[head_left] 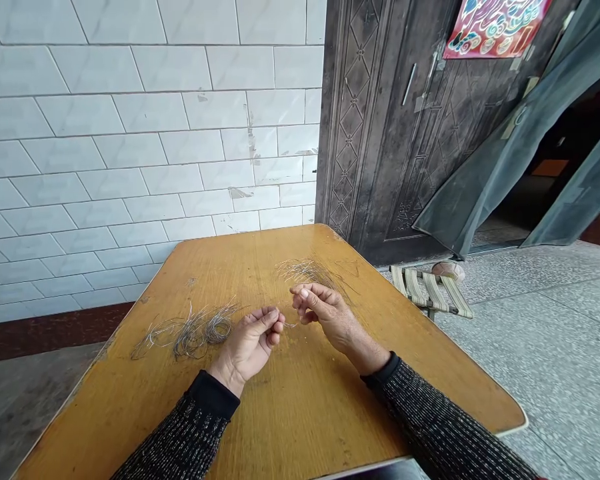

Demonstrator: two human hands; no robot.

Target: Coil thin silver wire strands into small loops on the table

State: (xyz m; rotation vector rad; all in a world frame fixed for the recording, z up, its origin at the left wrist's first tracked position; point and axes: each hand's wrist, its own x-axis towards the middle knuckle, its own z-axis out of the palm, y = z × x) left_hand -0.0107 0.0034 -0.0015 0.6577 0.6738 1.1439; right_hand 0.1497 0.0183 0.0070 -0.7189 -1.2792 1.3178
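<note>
Over the middle of the table, my left hand [253, 340] pinches a thin wire [290, 325] between thumb and fingers. A short length of it sticks out to the right, toward my other hand. My right hand [327, 313] is just beside it with thumb and forefinger pressed together; whether the wire reaches into that pinch is too fine to make out. Left of my left hand lie loose coils of thin silvery wire [185, 333], with a tighter ring [219, 327] nearest the hand. Behind my right hand a spread of thin wire pieces [310, 270] lies on the wood.
The yellow-brown wooden table [290, 420] has a pale edge and stands against a white tiled wall [145, 153]. A low strapped stool [430, 290] stands to the right on the speckled floor. Beyond are a dark carved door [375, 133] and a grey-green curtain [500, 147].
</note>
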